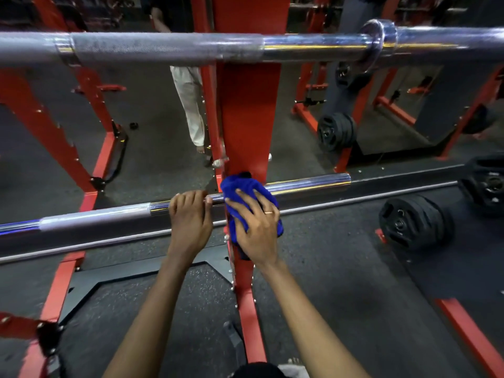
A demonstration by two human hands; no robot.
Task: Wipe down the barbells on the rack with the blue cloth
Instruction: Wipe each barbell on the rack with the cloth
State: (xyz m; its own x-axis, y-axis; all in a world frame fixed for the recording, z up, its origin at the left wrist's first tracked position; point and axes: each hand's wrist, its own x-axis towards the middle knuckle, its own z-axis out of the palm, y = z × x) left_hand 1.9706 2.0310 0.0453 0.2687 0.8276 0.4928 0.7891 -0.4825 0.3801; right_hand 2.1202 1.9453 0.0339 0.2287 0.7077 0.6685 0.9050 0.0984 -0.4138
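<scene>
**Cloth on the lower bar, left hand steadying**

While the right hand (256,227) lays its spread fingers (240,211) flat over the bunched blue cloth (240,186), pressing it onto the lower barbell (308,184) where it crosses the red rack upright (248,118), the left hand (191,214) curls its fingers over the shaft just beside it; I'd wrap the cloth right round the bar and slide along its length, the left bracing against roll; soft, crumpled fabric on smooth chrome; the upper barbell (163,47) shows grey knurling, a polished collar, and appears to await wiping.
</scene>
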